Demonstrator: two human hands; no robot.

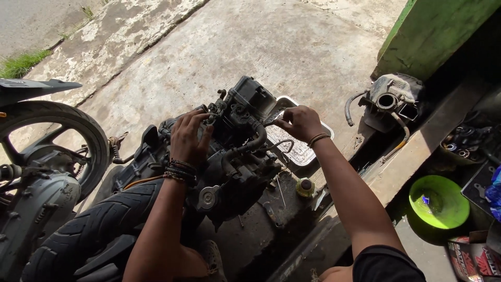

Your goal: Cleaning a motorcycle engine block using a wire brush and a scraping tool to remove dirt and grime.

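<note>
A greasy black scooter engine (235, 156) lies on the concrete floor in the middle of the view. My left hand (189, 137), with dark bracelets on the wrist, rests on the engine's upper left and its fingers touch a small metal fitting there. My right hand (297, 122) hovers over the engine's upper right, fingers pinched on a thin wire or cable end (276, 124). A black rubber hose (254, 142) curves between the two hands.
A metal tray (308, 151) lies behind the engine. A black tyre (88, 230) sits at lower left, a scooter rear wheel (57, 141) at far left. A small yellow bottle (305, 187), a green bowl (438, 201) and a detached engine part (389, 99) lie right.
</note>
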